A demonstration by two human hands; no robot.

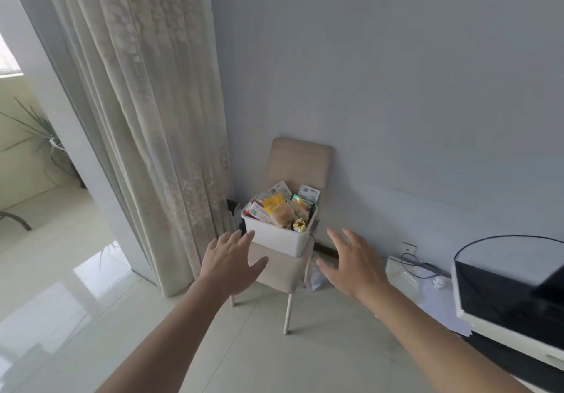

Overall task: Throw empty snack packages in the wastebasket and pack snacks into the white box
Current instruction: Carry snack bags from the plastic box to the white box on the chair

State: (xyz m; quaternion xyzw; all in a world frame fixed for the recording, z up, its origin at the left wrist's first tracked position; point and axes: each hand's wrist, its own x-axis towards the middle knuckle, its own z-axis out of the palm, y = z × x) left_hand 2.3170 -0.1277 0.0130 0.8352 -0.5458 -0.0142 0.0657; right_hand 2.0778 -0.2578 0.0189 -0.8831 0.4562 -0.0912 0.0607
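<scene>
Head view: white box (276, 238) heaped with snacks (282, 212) sits on chair (280, 270) at 12 o'clock, long axis roughly 10-to-4, 1 o'clock off left hand (230, 263), 11 o'clock off right hand (354, 266), both empty, fingers spread, left looks nearer.

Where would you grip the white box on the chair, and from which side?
Grip the white box by its side walls under the rim, left hand and right hand from the front; snack packets heaped above the rim block a top grip.
</scene>
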